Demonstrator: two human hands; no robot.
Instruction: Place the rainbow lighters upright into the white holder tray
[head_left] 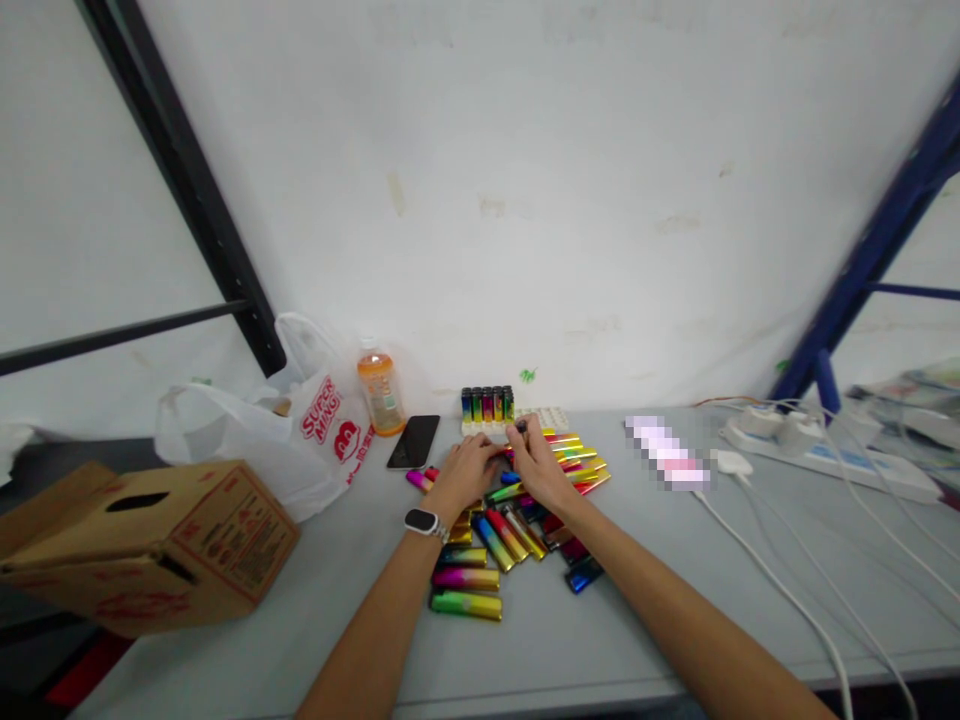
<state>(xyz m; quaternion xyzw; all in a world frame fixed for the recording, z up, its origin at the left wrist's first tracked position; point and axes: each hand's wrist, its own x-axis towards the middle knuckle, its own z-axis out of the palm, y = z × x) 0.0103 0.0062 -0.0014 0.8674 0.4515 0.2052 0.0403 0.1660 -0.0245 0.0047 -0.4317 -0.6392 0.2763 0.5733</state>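
Many shiny multicoloured lighters [469, 604] lie spread over the grey table in front of me and under my hands. Behind them, several more lighters [487, 404] stand upright in rows at the left part of a white tray with holes [553, 418]. My left hand [471, 470], with a watch on its wrist, reaches into the pile, fingers bent over small things I cannot make out. My right hand [534, 462] is closed on a dark-ended object, probably a lighter, just in front of the tray. The two hands are close together.
At the left are a cardboard box [225, 540], a white plastic bag [262, 440], an orange bottle [382, 390] and a black phone [415, 442]. To the right, a pixelated device [667, 455] lies near a power strip [840, 455] with white cables.
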